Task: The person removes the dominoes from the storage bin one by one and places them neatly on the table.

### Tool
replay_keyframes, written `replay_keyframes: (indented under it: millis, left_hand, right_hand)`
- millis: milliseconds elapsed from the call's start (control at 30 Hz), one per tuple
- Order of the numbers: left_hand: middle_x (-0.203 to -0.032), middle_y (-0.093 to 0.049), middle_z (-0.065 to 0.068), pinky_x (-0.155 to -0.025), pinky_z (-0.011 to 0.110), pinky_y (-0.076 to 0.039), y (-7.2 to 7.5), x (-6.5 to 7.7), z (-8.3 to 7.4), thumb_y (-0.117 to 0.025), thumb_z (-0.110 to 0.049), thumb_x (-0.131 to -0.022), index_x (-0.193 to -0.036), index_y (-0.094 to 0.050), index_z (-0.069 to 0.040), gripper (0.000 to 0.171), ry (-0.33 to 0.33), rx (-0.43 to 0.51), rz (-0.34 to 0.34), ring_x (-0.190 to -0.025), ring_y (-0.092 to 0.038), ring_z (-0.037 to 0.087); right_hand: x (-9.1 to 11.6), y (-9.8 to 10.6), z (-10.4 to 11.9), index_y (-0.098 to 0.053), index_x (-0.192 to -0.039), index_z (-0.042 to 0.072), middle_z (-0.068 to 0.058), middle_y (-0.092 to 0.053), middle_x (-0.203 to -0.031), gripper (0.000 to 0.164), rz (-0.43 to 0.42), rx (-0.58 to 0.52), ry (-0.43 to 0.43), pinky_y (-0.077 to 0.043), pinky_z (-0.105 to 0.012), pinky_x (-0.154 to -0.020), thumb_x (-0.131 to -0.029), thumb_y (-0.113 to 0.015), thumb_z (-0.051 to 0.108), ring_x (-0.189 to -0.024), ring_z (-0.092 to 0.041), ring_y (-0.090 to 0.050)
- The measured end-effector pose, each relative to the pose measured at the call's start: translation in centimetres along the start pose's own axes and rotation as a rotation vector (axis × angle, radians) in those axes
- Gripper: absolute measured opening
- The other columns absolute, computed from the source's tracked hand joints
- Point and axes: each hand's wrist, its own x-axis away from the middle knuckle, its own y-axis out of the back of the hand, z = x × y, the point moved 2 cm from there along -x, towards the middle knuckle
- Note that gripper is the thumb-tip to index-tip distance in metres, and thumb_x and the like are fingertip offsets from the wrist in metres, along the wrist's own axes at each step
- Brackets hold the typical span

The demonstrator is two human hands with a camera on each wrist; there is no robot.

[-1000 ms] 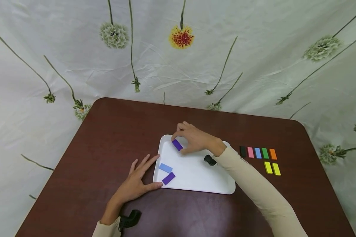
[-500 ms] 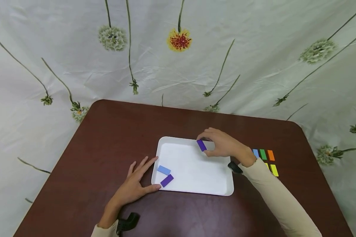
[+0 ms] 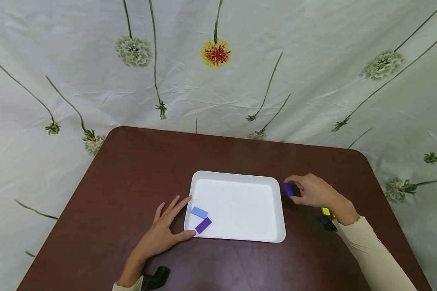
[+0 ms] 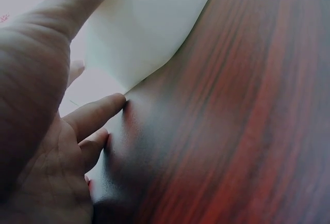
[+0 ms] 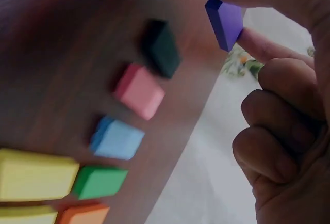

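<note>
Between thumb and index finger, my right hand (image 3: 313, 192) pinches a purple block (image 5: 225, 22), just off the right side of the white tray (image 3: 240, 206). In the right wrist view the block is raised, with the other fingers curled below it. My left hand (image 3: 162, 234) has its fingers spread, the thumb and a fingertip touching the tray's left edge. Inside the tray's left end lie a light blue block (image 3: 199, 212) and a second purple block (image 3: 203, 225), corner to corner.
Beyond the right hand, a black block (image 5: 161, 48), a pink block (image 5: 139, 91), a blue block (image 5: 117, 138), a green block (image 5: 99, 182) and an orange block (image 5: 84, 214) form a row. Two yellow blocks (image 5: 38, 175) lie beside it. The brown table (image 3: 149, 161) meets a floral cloth.
My right hand has carried the purple block from the tray's upper left out past its right edge, toward the row of blocks. The left hand has stayed at the tray's edge.
</note>
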Motion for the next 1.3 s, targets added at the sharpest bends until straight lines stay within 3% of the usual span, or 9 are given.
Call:
replay_keyframes:
  millis: [133,333,567,767,1300]
  left_hand:
    - [-0.159,-0.04,0.005,-0.115,0.066,0.002,0.0,0.0,-0.1,-0.079,-0.046,-0.083,-0.158,-0.032,-0.029,0.091,0.001,-0.007,0.002,-0.153,-0.02,0.037]
    - [-0.16,-0.039,0.005,-0.115,0.066,0.002,0.0,-0.1,-0.2,-0.079,-0.046,-0.083,-0.158,-0.032,-0.028,0.091,-0.004,-0.013,-0.001,-0.153,-0.02,0.037]
    - [-0.161,-0.034,0.01,-0.115,0.065,0.002,0.1,-0.1,-0.4,-0.079,-0.045,-0.083,-0.158,-0.032,-0.028,0.091,0.005,-0.011,-0.006,-0.153,-0.019,0.037]
    - [-0.159,-0.039,0.008,-0.116,0.065,0.0,0.0,0.0,-0.4,-0.08,-0.046,-0.082,-0.158,-0.033,-0.027,0.091,-0.003,-0.03,-0.017,-0.152,-0.021,0.038]
    - [-0.161,-0.036,0.005,-0.114,0.067,0.002,0.0,-0.1,-0.3,-0.079,-0.045,-0.083,-0.159,-0.031,-0.027,0.091,-0.001,-0.018,0.005,-0.153,-0.019,0.038]
  right_hand:
    - [2.3,-0.3,-1.2,-0.067,-0.118,0.003,0.011,-0.043,-0.06,0.043,-0.014,0.051,-0.042,-0.029,-0.019,-0.049,-0.08,-0.08,0.017,-0.054,0.0,-0.034]
    - [4.6,-0.8,-2.3,-0.067,-0.118,0.003,0.012,-0.035,-0.059,0.046,0.001,0.113,-0.134,-0.023,-0.021,-0.049,-0.08,-0.081,0.024,-0.053,-0.003,-0.028]
    - [6.4,-1.2,-3.5,-0.068,-0.119,0.002,0.011,-0.03,-0.058,0.048,0.004,0.088,-0.181,-0.025,-0.021,-0.047,-0.079,-0.083,0.023,-0.05,-0.003,-0.027]
    - [7.3,-1.9,-4.2,-0.066,-0.122,0.001,0.01,-0.031,-0.056,0.049,0.035,0.032,-0.216,-0.027,-0.02,-0.047,-0.081,-0.082,0.021,-0.048,-0.004,-0.031]
    - [7.7,-2.6,-4.8,-0.064,-0.128,-0.001,0.008,-0.032,-0.056,0.053,0.04,0.023,-0.263,-0.027,-0.021,-0.046,-0.082,-0.081,0.02,-0.048,-0.005,-0.032]
